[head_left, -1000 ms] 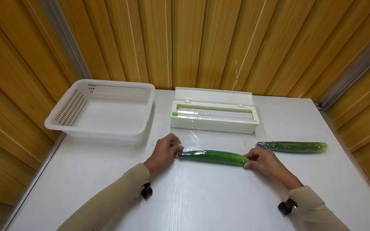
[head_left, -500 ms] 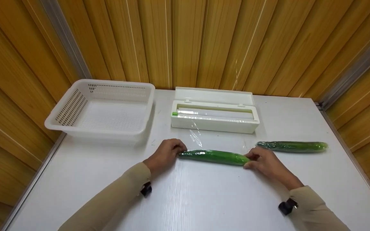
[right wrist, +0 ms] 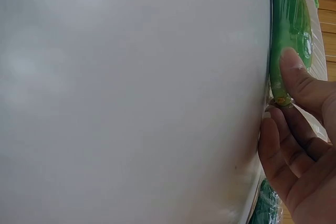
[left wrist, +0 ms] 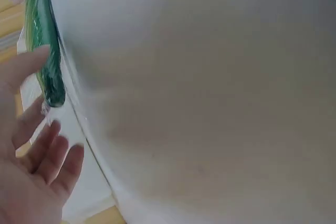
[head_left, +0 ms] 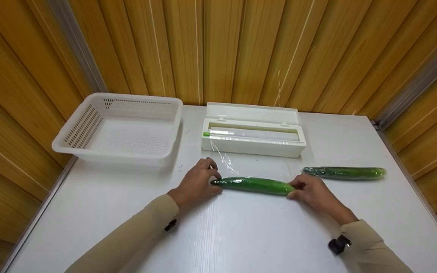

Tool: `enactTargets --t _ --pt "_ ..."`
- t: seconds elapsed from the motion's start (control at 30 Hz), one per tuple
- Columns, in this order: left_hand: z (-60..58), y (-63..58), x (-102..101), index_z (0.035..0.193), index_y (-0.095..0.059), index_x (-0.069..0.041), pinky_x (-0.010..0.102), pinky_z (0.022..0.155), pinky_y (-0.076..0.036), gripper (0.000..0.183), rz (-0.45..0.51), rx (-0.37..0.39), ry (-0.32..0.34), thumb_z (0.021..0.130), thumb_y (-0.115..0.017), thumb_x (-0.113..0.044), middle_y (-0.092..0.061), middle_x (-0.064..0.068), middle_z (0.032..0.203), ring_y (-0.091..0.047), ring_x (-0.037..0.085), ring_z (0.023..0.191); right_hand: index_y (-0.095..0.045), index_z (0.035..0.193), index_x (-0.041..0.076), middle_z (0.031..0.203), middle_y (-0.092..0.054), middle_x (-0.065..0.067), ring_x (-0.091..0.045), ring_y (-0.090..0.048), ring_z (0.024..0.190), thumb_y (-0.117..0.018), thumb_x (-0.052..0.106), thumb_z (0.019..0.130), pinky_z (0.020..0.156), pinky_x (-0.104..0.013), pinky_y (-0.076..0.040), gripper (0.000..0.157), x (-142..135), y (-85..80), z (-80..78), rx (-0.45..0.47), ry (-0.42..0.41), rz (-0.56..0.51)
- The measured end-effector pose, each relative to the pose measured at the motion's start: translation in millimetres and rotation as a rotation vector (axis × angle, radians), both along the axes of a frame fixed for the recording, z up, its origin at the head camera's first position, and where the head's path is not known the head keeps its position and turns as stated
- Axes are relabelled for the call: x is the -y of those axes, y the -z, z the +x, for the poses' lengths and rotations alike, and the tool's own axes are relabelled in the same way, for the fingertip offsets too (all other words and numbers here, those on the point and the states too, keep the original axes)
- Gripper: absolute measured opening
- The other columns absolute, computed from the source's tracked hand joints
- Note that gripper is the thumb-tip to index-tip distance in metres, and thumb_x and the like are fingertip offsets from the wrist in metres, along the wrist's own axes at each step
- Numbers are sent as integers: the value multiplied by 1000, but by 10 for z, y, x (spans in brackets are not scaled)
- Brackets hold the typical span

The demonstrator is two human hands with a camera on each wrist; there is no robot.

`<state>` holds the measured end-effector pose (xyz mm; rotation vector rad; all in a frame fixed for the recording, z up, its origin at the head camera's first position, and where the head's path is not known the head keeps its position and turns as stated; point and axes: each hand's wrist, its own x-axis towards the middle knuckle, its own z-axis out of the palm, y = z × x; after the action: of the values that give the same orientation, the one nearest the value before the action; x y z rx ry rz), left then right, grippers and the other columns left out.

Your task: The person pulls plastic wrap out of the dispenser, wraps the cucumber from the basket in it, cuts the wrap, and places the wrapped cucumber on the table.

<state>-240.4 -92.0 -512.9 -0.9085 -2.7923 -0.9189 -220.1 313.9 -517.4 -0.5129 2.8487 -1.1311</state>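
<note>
A cucumber covered in shiny cling film lies crosswise on the white table in the head view. At its dark left end is my left hand, thumb and fingers spread apart around the tip. In the left wrist view the left thumb lies against the cucumber's side, and the forefinger is by a small twist of film at its end. My right hand grips the paler right end. The right wrist view shows its thumb pressing the cucumber, other fingers curled behind the tip. Clear film stretches from the cucumber toward the dispenser.
Behind the cucumber stands a white cling film dispenser, its lid up and a roll inside. A white perforated basket is at the back left. Another film-wrapped cucumber lies to the right. Wood-patterned panels enclose the table.
The left hand's fingers went from pinching at the cucumber's left end to spreading apart around it. The film near the dispenser has shifted slightly left. The right hand has stayed put.
</note>
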Motion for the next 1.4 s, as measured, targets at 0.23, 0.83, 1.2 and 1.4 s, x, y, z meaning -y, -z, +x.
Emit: enactTargets --t 0.23,0.83,1.2,1.4 --pt "1 -33 -47 102 -84 -5 32 83 -53 23 6 12 5 81 -93 -10 -62 0 95 -60 17 91 -78 102 13 99 -68 3 -15 -65 91 -92 19 82 82 -27 -54 26 -5 7 -7 -19 -8 13" --pt "-64 -30 -31 104 -79 -3 42 92 -55 9 119 87 -3 97 -78 -9 -75 6 100 -69 24 97 -70 110 8 99 -69 4 -18 -66 92 -79 14 97 81 -34 -56 17 44 -5 45 -80 -21 43" --pt "-55 18 -85 107 -79 -1 38 87 -58 16 121 8 -22 103 -70 -14 -74 8 99 -70 24 95 -76 113 10 102 -69 5 -16 -63 94 -84 21 93 84 -36 -53 24 18 4 -5 -77 21 78" --pt "-52 22 -52 114 -78 1 38 87 -57 22 115 58 -10 97 -79 -14 -72 9 101 -68 23 95 -72 122 3 98 -68 2 -16 -62 89 -81 16 95 81 -36 -53 31 27 2 -62 -84 -6 80"
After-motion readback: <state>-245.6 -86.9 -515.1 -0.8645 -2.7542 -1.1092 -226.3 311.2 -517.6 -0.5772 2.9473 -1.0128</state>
